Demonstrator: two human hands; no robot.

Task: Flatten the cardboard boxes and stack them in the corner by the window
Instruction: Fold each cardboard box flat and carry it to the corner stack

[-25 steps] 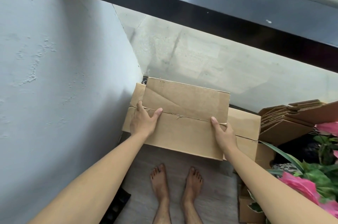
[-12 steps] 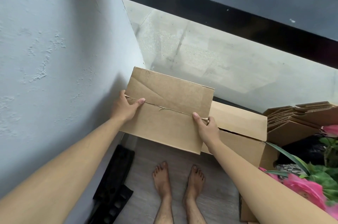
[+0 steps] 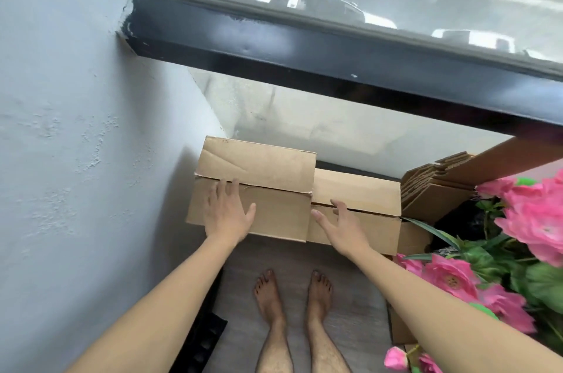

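Observation:
A brown cardboard box (image 3: 268, 171) stands in the corner where the grey wall meets the window. My left hand (image 3: 228, 211) lies flat on its top, fingers straight and spread. A second cardboard box (image 3: 359, 193) sits right beside it, lower. My right hand (image 3: 342, 225) hovers over the second box's front edge, fingers loosely spread, holding nothing. Several flattened cardboard sheets (image 3: 432, 189) lean upright at the right by the window.
Pink artificial flowers (image 3: 536, 220) with green leaves crowd the right side. A black window ledge (image 3: 304, 49) runs above the boxes. My bare feet (image 3: 292, 290) stand on grey floor. A black object (image 3: 204, 342) lies along the wall at the lower left.
Both hands have let go of the left box, which now rests lower in the corner. My left hand moved onto its top and my right hand shifted right over the second box.

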